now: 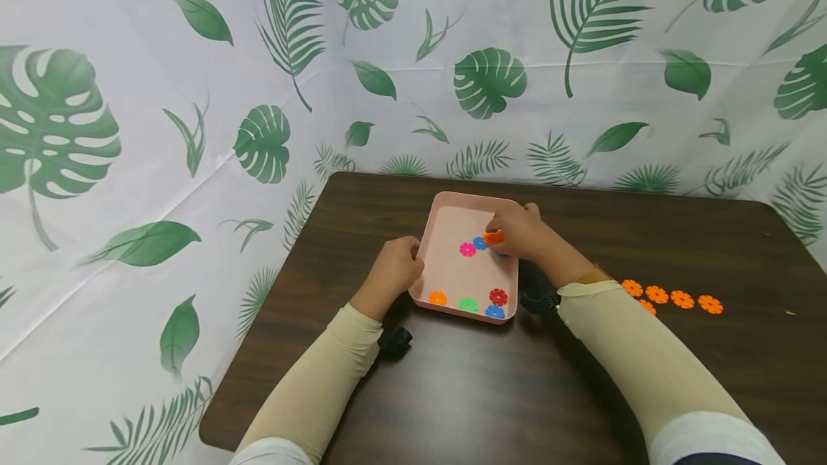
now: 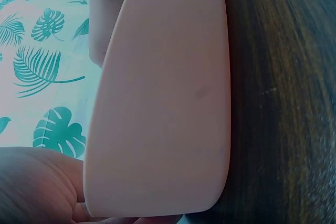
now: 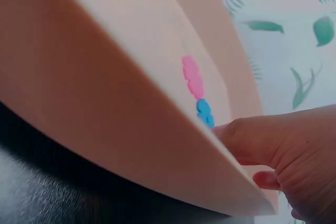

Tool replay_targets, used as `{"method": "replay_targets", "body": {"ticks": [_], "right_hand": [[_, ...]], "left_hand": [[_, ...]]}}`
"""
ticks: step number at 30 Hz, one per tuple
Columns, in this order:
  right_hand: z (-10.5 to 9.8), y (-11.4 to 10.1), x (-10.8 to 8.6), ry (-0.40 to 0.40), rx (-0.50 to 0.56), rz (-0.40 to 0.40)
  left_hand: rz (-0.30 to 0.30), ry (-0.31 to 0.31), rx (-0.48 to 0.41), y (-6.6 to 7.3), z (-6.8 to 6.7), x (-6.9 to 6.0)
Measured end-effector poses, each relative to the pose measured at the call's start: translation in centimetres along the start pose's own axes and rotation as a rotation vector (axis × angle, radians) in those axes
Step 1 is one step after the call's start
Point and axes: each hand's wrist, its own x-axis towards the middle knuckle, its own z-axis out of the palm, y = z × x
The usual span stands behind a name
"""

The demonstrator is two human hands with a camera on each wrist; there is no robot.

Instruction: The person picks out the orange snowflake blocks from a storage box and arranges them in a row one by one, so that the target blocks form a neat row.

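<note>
A pink tray [image 1: 446,224] lies on the table with several flower-shaped plastic discs in it. My left hand [image 1: 394,270] grips the tray's left wall, with the thumb at the rim; the left wrist view shows the tray wall [image 2: 163,103] close up. Over the right side of the tray, my right hand [image 1: 522,232] pinches an orange disc [image 1: 493,237]. Beside those fingers lie a blue disc [image 1: 480,243] and a pink disc [image 1: 468,250]; another blue piece is partly hidden under the hand. The tray wall hides my right fingertips in the right wrist view.
Along the tray's near side are an orange disc [image 1: 437,298], a green disc [image 1: 468,305], a red disc [image 1: 498,297] and a blue disc [image 1: 494,311]. Several orange discs [image 1: 682,299] lie on the dark wooden table [image 1: 452,393], right of the tray. Leaf-printed cloth [image 1: 413,92] hangs behind.
</note>
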Motion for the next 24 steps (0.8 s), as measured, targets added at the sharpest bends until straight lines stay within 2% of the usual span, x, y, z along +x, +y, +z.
{"method": "replay_targets", "body": {"ticks": [7, 19, 24], "right_hand": [[0.37, 0.11, 0.67, -0.024, -0.073, -0.001], [0.14, -0.01, 0.8, -0.043, -0.066, 0.005], [0.02, -0.13, 0.83, -0.052, -0.052, 0.009]], "left_hand": [[-0.03, -0.006, 0.006, 0.09, 0.07, 0.04], [-0.048, -0.016, 0.006, 0.19, 0.05, 0.02], [-0.036, -0.011, 0.005, 0.17, 0.03, -0.02]]}}
